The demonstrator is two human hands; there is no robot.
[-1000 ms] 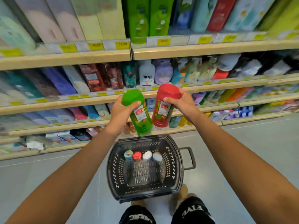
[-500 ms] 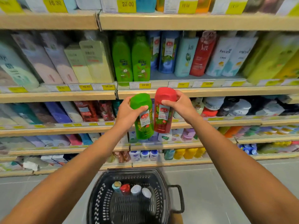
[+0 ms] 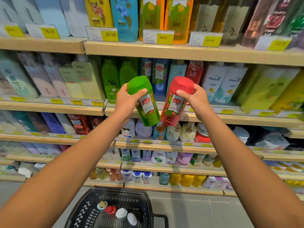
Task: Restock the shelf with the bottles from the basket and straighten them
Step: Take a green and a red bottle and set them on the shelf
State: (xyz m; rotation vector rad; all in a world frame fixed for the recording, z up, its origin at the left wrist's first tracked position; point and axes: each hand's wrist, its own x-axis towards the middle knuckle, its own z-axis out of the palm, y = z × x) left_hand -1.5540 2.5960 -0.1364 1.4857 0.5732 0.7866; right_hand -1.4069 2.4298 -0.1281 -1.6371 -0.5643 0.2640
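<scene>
My left hand (image 3: 127, 101) grips a green bottle (image 3: 144, 102) just below its cap. A red bottle (image 3: 176, 102) is held the same way by my right hand (image 3: 196, 99). Both bottles tilt inward, their bases almost touching, in front of the wooden shelf (image 3: 230, 118) that carries green, blue and red bottles. On the floor below stands the black basket (image 3: 82, 211); inside it several bottles stand upright, showing their caps (image 3: 120, 213).
Shelves packed with bottles and refill pouches fill the view, with yellow price tags along their edges. A gap shows on the shelf behind the held bottles. Grey floor lies to the right of the basket.
Both hands have risen with their bottles from basket height to the upper shelf level. The bottles have spread apart at the top, and my view has tilted upward.
</scene>
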